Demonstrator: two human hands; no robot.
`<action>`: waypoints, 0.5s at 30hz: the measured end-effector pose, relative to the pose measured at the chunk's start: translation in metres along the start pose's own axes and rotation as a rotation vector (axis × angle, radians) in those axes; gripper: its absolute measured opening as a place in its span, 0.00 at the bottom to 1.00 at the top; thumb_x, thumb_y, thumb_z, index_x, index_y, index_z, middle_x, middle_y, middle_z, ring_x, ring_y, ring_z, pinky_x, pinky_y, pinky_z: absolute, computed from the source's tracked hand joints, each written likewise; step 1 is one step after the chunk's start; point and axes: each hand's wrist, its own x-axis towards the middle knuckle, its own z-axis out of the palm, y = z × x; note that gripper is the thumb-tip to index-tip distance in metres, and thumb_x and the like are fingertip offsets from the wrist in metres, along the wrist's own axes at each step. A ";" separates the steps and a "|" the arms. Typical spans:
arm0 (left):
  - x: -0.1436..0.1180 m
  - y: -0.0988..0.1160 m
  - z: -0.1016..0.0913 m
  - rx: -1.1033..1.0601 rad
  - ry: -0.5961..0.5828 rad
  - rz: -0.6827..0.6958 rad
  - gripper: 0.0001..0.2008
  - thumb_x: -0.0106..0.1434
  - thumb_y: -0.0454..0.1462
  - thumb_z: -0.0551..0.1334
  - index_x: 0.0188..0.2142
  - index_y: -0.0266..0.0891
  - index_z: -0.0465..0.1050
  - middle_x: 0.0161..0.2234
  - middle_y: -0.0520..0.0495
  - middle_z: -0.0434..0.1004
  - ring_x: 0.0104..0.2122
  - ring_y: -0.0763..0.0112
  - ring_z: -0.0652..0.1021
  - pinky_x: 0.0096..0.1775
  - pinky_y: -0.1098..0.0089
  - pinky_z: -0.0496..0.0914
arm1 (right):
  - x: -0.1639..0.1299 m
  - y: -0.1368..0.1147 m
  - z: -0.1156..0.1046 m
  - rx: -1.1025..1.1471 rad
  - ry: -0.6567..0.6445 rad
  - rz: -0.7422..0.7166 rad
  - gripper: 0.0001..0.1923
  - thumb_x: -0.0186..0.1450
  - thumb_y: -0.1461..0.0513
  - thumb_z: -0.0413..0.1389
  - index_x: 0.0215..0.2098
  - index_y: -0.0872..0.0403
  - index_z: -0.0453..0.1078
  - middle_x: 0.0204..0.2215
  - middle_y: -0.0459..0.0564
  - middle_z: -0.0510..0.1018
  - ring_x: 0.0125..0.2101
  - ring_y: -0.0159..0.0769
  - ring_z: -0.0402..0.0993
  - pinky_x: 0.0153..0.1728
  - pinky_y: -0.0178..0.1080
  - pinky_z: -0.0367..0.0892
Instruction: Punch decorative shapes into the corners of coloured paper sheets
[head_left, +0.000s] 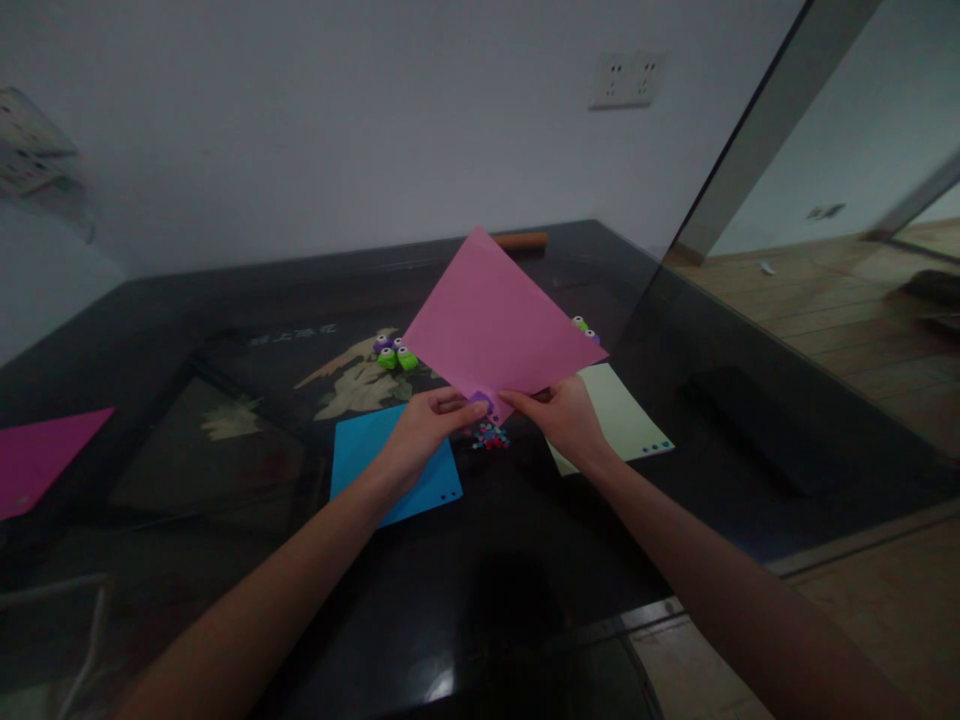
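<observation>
I'm likely punching the pink sheet [499,320] near one corner: left hand [429,425] gripping purple punch [481,401], right hand [571,420] pinching paper; next squeeze is needing steady alignment

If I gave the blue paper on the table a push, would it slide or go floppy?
The blue paper would probably slide easily, because the black tabletop looks shiny and smooth. It is likely light, since it looks like one thin sheet. It may not flop much: the pink paper, held near one corner, sticks out nearly flat.
</observation>
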 end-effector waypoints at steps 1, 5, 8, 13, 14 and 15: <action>0.000 0.000 0.000 0.004 0.001 0.005 0.13 0.52 0.39 0.68 0.38 0.37 0.78 0.35 0.44 0.81 0.33 0.68 0.77 0.35 0.69 0.67 | 0.000 0.000 0.000 0.003 -0.001 0.003 0.08 0.55 0.59 0.61 0.24 0.58 0.73 0.23 0.50 0.79 0.23 0.34 0.73 0.23 0.35 0.65; 0.000 0.001 0.001 -0.006 0.005 0.006 0.14 0.51 0.39 0.68 0.38 0.37 0.78 0.36 0.44 0.81 0.33 0.67 0.77 0.36 0.69 0.68 | 0.000 -0.001 0.000 0.004 -0.001 0.003 0.08 0.55 0.60 0.61 0.24 0.57 0.73 0.23 0.50 0.79 0.22 0.33 0.73 0.23 0.34 0.65; -0.001 0.001 0.001 -0.022 0.001 0.001 0.14 0.51 0.39 0.68 0.39 0.37 0.77 0.36 0.44 0.81 0.35 0.66 0.78 0.39 0.67 0.69 | 0.000 0.000 0.000 0.005 -0.001 -0.014 0.08 0.55 0.60 0.61 0.25 0.58 0.74 0.23 0.50 0.79 0.23 0.33 0.73 0.23 0.34 0.65; -0.001 -0.001 0.000 -0.024 -0.023 0.021 0.13 0.53 0.38 0.68 0.38 0.37 0.78 0.36 0.44 0.81 0.37 0.64 0.78 0.43 0.65 0.69 | 0.000 0.000 0.001 0.002 0.002 -0.010 0.08 0.55 0.60 0.61 0.26 0.58 0.74 0.24 0.51 0.79 0.23 0.34 0.73 0.23 0.35 0.65; -0.001 -0.001 0.000 -0.029 -0.021 0.021 0.13 0.52 0.38 0.68 0.38 0.37 0.78 0.37 0.44 0.81 0.37 0.64 0.78 0.43 0.65 0.69 | 0.000 0.000 0.001 0.000 0.003 -0.006 0.08 0.55 0.60 0.61 0.26 0.59 0.74 0.24 0.51 0.79 0.23 0.34 0.73 0.23 0.35 0.65; -0.001 -0.001 0.001 -0.036 -0.016 0.022 0.13 0.52 0.38 0.68 0.39 0.37 0.78 0.37 0.44 0.81 0.37 0.64 0.78 0.43 0.64 0.69 | 0.000 0.000 0.001 -0.001 0.004 -0.001 0.08 0.55 0.60 0.61 0.26 0.58 0.74 0.24 0.52 0.79 0.23 0.34 0.73 0.23 0.35 0.65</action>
